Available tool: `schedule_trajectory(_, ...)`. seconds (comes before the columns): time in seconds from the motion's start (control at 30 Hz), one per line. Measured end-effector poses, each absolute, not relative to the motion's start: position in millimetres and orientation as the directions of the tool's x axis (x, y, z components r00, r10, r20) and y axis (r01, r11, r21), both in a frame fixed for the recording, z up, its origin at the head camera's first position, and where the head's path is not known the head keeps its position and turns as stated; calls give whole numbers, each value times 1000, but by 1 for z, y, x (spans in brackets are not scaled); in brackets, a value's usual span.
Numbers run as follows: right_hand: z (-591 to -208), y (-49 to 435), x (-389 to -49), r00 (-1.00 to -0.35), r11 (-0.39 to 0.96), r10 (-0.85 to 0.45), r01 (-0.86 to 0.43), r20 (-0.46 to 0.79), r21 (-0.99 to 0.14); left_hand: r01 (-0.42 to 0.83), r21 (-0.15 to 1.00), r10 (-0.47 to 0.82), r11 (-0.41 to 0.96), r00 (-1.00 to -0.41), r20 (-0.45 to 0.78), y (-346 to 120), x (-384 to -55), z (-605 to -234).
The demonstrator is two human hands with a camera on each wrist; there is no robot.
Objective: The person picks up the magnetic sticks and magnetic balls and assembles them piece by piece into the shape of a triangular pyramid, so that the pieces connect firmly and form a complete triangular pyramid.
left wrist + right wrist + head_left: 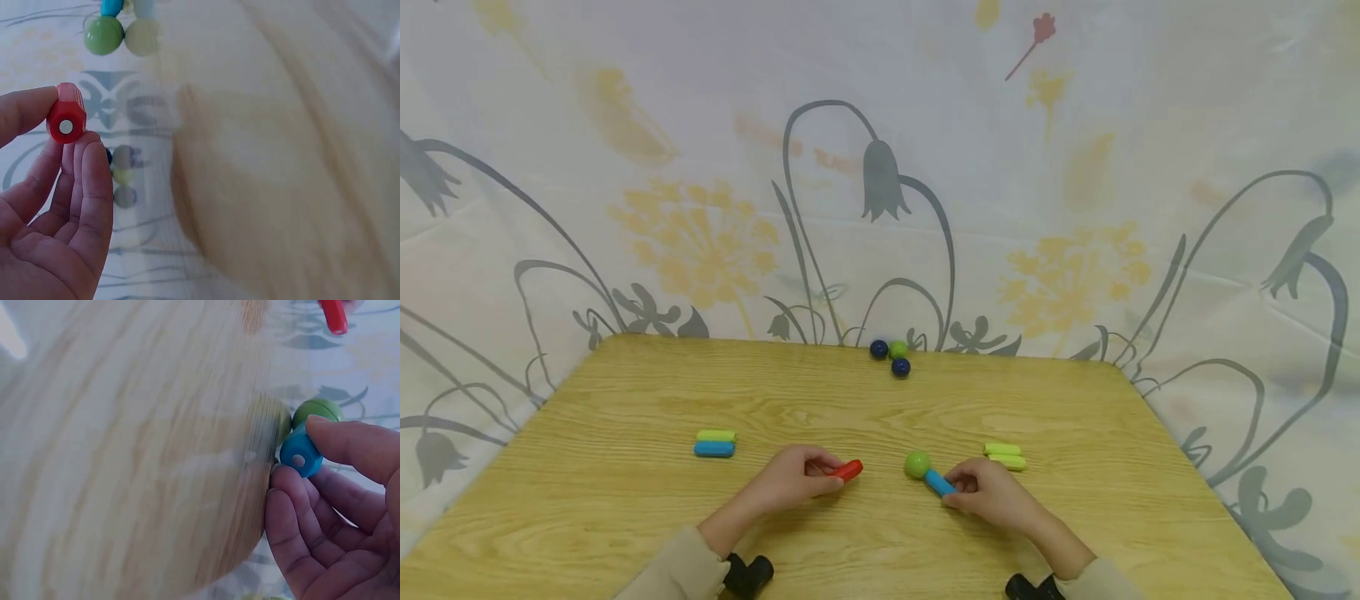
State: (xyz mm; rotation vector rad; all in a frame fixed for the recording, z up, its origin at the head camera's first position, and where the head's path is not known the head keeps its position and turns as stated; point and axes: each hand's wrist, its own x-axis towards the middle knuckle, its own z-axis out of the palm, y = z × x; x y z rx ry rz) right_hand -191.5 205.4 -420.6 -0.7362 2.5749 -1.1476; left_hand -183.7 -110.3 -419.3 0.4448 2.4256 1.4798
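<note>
Two rods are pinched: the red rod (849, 471) in the left hand (801, 479) points rightward toward the green ball (917, 464) on the counter (820, 400), which the blue rod (939, 483) in the nearer right hand (992, 497) touches.

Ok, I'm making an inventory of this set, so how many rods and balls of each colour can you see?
Red rod: 1
Blue rods: 2
Yellow-green rods: 3
Green balls: 2
Dark blue balls: 2
Total: 10
</note>
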Motion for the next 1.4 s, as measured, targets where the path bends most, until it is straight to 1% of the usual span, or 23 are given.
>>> schedule_trajectory(0.3, -421, 198, -193, -850, 572, -527, -354, -1, -740, 139, 891, 418, 433, -906, -61, -89, -189, -422)
schedule_trajectory(0.47, -423, 193, -194, -845, 568, -534, -355, -4, -742, 126, 888, 423, 443, -902, -84, -79, -189, -421)
schedule_trajectory(0.67, -423, 189, -195, -842, 559, -540, -360, 3, -747, 137, 866, 417, 481, -905, -89, -71, -191, -421)
schedule_trajectory(0.93, -422, 187, -193, -846, 579, -533, -358, -8, -732, 113, 873, 414, 474, -904, -108, -65, -191, -421)
schedule_trajectory(1.1, -422, 188, -196, -840, 587, -542, -388, 10, -710, 110, 874, 442, 473, -888, -127, -66, -190, -419)
schedule_trajectory(1.27, -422, 189, -201, -825, 577, -563, -433, 47, -692, 140, 885, 469, 444, -878, -96, -67, -191, -420)
schedule_trajectory(1.4, -423, 187, -204, -809, 567, -583, -473, 77, -675, 206, 884, 539, 419, -840, -59, -66, -194, -421)
